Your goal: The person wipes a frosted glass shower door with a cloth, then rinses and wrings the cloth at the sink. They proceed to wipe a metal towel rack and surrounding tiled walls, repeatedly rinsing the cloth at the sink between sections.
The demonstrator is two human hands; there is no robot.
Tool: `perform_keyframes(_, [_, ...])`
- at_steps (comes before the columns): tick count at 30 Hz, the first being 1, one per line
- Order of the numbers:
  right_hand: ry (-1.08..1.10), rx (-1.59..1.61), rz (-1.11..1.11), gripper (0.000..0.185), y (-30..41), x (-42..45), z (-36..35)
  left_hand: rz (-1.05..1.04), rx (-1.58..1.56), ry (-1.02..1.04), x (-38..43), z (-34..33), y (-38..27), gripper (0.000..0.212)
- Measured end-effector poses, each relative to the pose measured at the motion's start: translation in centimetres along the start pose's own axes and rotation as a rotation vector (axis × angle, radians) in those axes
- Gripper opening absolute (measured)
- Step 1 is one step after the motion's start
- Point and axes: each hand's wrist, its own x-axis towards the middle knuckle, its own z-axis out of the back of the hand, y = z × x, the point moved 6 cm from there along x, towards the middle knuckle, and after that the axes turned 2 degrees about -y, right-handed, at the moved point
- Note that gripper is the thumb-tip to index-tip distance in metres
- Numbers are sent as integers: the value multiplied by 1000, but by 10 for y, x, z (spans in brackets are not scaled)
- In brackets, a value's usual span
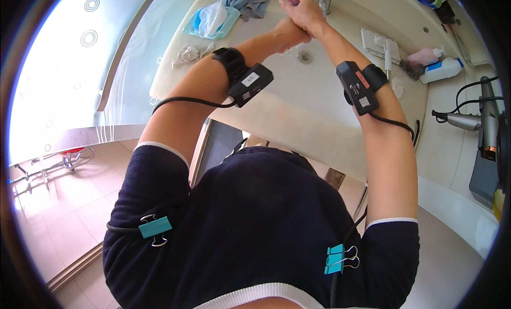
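My left hand (290,34) and my right hand (306,14) meet over a pale washbasin (275,69), right beside the chrome tap (327,0). The right hand lies over the upper side of the left and hides part of it. Water splashes just below them, near the round metal drain (306,56). A small dark reddish thing (294,0) shows at the right hand's fingers; what it is, I cannot tell. Neither palm is visible. Black sensor boxes are strapped to the left forearm (250,85) and the right forearm (358,88), with cables running back.
On the left rim lie a grey towel (251,2), an opened soft pack (211,21) and a crumpled white cloth (192,54). Rightward are a white stand (381,45), a pink bottle (426,56), a white bottle (444,70) and a wall-mounted hair dryer (467,120). A glass shower panel (80,69) borders the left.
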Motion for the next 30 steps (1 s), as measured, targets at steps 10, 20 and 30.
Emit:
perform_keyframes(10, [-214, -3, -247, 40, -42, 0, 2, -161, 543, -365, -8, 3, -25, 25])
perform_keyframes(20, [-9, 224, -344, 35, -71, -91, -74, -65, 388, -276, -49, -42, 73, 13])
perform_keyframes(30, [651, 34, -186, 36, -123, -107, -16, 239, -971, 24, -191, 40, 138, 31])
